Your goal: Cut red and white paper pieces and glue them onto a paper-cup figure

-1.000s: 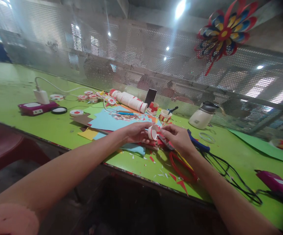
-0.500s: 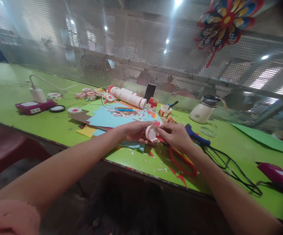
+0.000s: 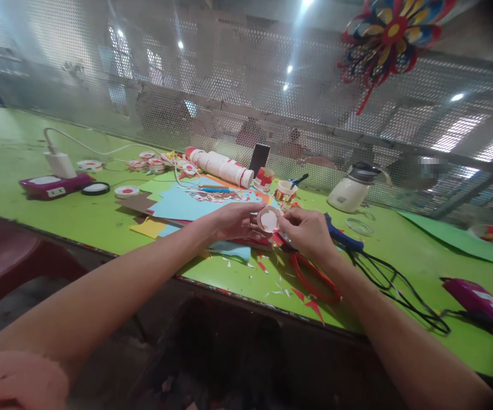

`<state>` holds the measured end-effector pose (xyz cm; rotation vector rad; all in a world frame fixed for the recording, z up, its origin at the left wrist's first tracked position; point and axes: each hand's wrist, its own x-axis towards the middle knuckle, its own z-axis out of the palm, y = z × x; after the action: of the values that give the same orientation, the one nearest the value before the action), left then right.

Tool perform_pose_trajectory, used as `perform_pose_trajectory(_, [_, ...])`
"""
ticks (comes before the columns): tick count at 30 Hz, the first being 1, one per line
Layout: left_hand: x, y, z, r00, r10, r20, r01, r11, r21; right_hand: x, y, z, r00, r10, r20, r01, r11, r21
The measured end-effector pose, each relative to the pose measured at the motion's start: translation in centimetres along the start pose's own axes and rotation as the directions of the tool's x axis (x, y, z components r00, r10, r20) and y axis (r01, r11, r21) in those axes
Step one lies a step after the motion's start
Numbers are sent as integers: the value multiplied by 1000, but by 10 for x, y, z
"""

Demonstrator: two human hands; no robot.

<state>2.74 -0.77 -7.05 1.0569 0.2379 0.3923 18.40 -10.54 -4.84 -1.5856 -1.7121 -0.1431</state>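
Observation:
A small white round paper cup with a red edge is held above the table, its open side towards me. My left hand curls around its left side, thumb above and fingers below. My right hand pinches its right edge between thumb and fingers. Red-handled scissors lie just below my right hand. A blue glue gun rests to the right of that hand. Blue paper sheets lie beyond my left forearm, with paper scraps and a blue pen on top.
Behind stand a long white paper roll, a phone, paper tubs and a white jug. Purple power strips sit left and right. A black cable loops across the right. Perforated metal panels rise behind the green table.
The paper cup has turned slightly, and its opening now faces me more fully. My left fingers have shifted on it. The whole view has moved a little.

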Motion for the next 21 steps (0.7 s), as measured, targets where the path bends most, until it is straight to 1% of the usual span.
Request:
perform_pose_trajectory(6, [-2,0,2,999,-28,42,29,999,-29,0,2,1,1000,29,6,-29,999,-26])
perform_pose_trajectory(9, [-5,1,4,998,-4,66,5,1000,-16,0,2,0,999,41,21,-40,999,-33])
perform_pose_trajectory(14, [-8,3,7,999,-18,49,18,1000,16,1,0,-2,998,46,46,-45,999,-9])
perform_pose_trajectory(17, [-8,4,8,999,-9,46,8,1000,20,2,0,-7,999,47,-3,-47,998,36])
perform_pose_trajectory(21, [-6,6,7,1000,10,-6,-10,1000,-1,5,4,-15,985,113,-134,-97,988,122])
